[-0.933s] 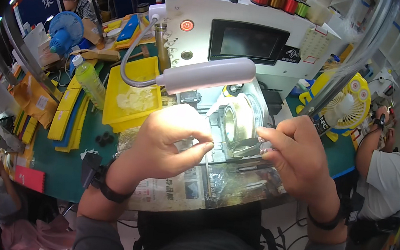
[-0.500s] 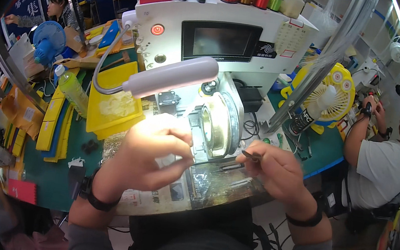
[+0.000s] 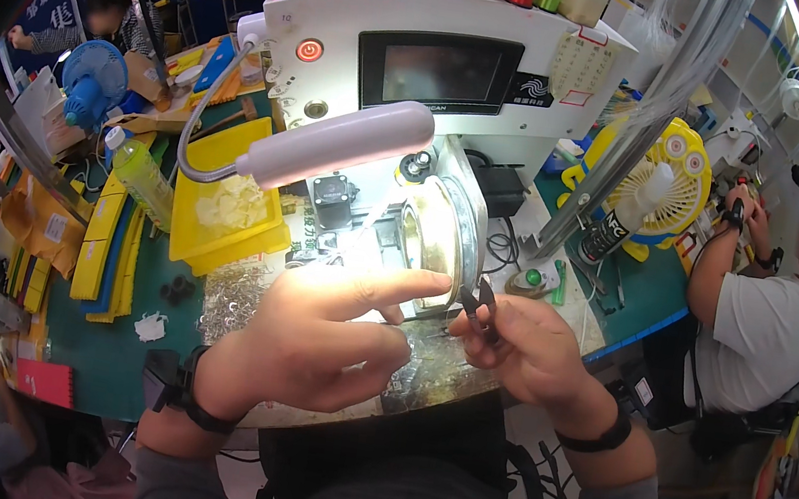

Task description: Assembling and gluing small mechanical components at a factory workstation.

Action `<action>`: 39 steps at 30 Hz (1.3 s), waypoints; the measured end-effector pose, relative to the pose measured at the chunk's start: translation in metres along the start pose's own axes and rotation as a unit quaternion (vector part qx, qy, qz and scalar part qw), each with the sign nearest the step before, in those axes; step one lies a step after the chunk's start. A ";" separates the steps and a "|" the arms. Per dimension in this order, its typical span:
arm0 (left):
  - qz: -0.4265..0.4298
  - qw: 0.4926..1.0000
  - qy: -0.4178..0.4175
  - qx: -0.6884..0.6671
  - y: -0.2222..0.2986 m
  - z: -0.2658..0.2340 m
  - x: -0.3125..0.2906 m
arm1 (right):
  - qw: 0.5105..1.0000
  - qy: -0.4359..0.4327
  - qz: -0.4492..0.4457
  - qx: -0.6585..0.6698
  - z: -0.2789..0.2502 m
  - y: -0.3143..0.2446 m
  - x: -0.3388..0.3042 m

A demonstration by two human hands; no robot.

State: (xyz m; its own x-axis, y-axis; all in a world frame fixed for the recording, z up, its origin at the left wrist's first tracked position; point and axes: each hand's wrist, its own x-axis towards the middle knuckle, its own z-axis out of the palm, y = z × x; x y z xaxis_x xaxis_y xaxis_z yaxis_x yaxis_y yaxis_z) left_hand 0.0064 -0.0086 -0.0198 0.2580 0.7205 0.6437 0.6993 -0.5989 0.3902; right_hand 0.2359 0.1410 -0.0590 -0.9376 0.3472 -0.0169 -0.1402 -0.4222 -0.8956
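A metal ring (image 3: pixel 466 243), part of a white bench machine (image 3: pixel 345 51), stands upright in front of me. My left hand (image 3: pixel 323 335) is at its lower left, index finger stretched toward the ring's lower edge and the other fingers curled. Whether that fingertip touches the ring I cannot tell. I see nothing held in this hand. Just right of it, my right hand (image 3: pixel 538 344) grips small dark snips (image 3: pixel 479 305), their two jaws apart and pointing up beside the ring. The handles are mostly hidden by my fingers.
A lamp (image 3: pixel 343 141) on a bent neck hangs over the work spot. To the left stand a yellow tray (image 3: pixel 186 221) and a green bottle (image 3: pixel 139 177). A yellow fan (image 3: pixel 655 187) and a spray can (image 3: pixel 603 236) are at the right. Another person (image 3: pixel 775 309) works farther right.
My left hand has moved right, its index finger now stretched to the ring. My right hand has shifted slightly left, and the snips have turned so their spread jaws show.
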 end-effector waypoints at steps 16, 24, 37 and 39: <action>0.002 1.000 0.012 0.000 0.005 0.008 0.006 | 0.999 -0.005 -0.004 -0.048 0.000 0.008 0.001; 0.036 0.999 0.017 0.024 0.004 0.016 0.006 | 0.994 -0.033 -0.025 -0.106 -0.003 0.011 0.000; 0.017 0.999 -0.034 0.027 0.003 0.027 0.008 | 0.994 -0.042 0.011 -0.098 -0.025 0.023 -0.010; -0.006 0.999 -0.033 0.003 0.003 0.030 0.008 | 0.994 -0.033 0.014 -0.102 -0.027 0.026 -0.011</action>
State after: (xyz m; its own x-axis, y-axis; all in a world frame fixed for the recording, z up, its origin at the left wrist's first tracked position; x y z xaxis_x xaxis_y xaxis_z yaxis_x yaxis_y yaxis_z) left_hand 0.0308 0.0065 -0.0335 0.2928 0.7492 0.5941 0.7065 -0.5882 0.3936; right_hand 0.2510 0.1495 -0.0939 -0.9598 0.2800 -0.0192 -0.0535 -0.2495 -0.9669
